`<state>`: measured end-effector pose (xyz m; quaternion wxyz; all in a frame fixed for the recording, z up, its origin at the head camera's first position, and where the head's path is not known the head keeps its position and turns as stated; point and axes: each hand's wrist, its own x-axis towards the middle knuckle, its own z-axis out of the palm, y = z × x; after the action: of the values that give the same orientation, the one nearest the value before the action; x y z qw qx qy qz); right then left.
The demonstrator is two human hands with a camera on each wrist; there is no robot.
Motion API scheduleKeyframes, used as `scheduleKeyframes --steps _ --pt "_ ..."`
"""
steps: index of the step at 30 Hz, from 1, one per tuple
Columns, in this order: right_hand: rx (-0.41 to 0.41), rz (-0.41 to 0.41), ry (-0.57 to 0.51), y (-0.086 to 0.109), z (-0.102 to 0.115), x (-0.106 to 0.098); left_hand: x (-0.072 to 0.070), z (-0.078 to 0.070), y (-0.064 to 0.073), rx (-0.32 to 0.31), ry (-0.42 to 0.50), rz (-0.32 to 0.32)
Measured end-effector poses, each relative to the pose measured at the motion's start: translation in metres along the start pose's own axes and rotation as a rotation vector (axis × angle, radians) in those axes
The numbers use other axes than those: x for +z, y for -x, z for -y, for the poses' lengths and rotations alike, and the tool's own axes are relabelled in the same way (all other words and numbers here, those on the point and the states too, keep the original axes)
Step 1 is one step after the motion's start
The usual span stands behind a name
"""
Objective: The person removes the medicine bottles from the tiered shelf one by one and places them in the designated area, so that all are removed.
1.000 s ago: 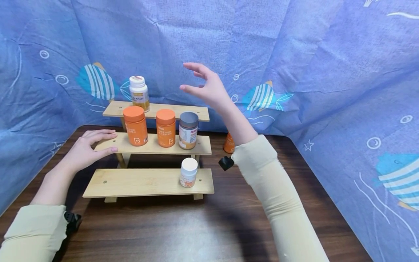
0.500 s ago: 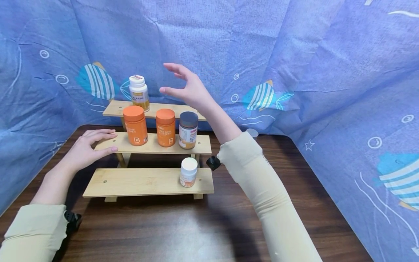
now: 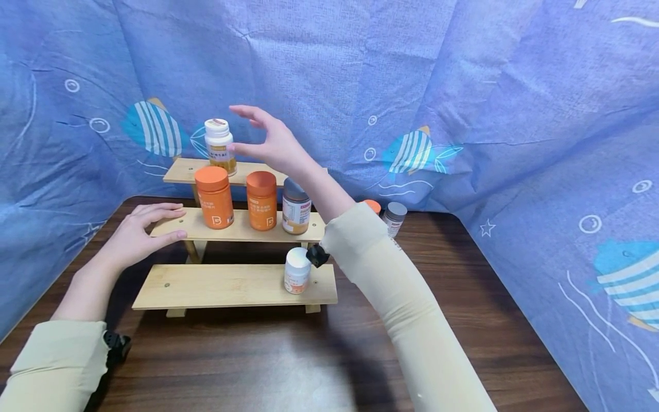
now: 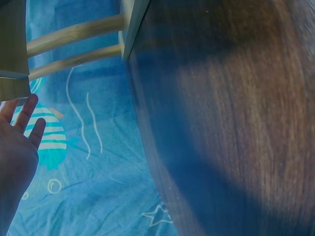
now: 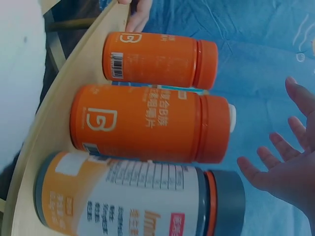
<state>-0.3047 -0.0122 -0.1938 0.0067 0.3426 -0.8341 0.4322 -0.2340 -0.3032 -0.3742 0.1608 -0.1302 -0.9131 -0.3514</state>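
My right hand [image 3: 273, 137] reaches toward the top step of a wooden three-tier stand [image 3: 221, 289], thumb and fingers spread apart. Its thumb tip overlaps the edge of a white-capped pill bottle [image 3: 218, 149] with a yellow-brown label. In the right wrist view this hand [image 5: 295, 182] hangs beyond the lids of the middle-step jars, holding nothing. My left hand [image 3: 135, 234] rests with extended fingers at the left end of the middle step. Two orange jars [image 3: 214, 200] and a grey-lidded jar [image 3: 296, 216] stand upright on that step.
A small white bottle [image 3: 297, 272] stands on the right of the lowest step. Behind my right forearm, an orange lid [image 3: 373, 205] and another grey-lidded jar [image 3: 394, 217] show on the dark wood table [image 3: 231, 360]. A blue fish-print cloth [image 3: 329, 68] encloses the back and sides.
My right hand has moved left over the stand to the white-capped bottle, fingers still spread. The jars behind the forearm are now partly uncovered. My left hand stays where it was.
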Motion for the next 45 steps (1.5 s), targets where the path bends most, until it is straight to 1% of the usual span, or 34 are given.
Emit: scheduleKeyframes --steps 5,9,14,19,30,34,38,42,45 --pt "0.013 0.021 0.016 -0.009 -0.001 0.01 -0.001 0.0 0.001 0.002 0.0 -0.001" --pt "0.03 0.02 0.027 -0.015 -0.004 0.014 -0.002 -0.001 0.0 0.003 0.0 -0.002" --pt "0.078 0.022 0.044 -0.025 -0.011 0.016 0.0 -0.002 0.0 0.015 0.013 -0.01" --pt "0.136 0.028 0.027 -0.032 -0.02 0.016 0.001 -0.002 0.0 0.019 0.013 -0.009" --pt "0.175 0.047 -0.021 -0.045 -0.027 0.021 -0.001 0.0 0.0 -0.001 0.012 -0.006" --pt "0.18 0.065 -0.031 -0.048 -0.028 0.022 -0.001 0.0 0.001 0.004 0.018 -0.015" --pt "0.207 0.078 -0.065 -0.05 -0.028 0.025 -0.001 0.0 0.001 0.006 0.025 -0.013" --pt "0.228 0.074 -0.077 -0.05 -0.028 0.028 0.001 0.001 0.002 0.003 0.02 -0.008" --pt "0.228 0.057 -0.084 -0.049 -0.028 0.029 0.0 0.002 0.002 0.002 0.02 -0.009"
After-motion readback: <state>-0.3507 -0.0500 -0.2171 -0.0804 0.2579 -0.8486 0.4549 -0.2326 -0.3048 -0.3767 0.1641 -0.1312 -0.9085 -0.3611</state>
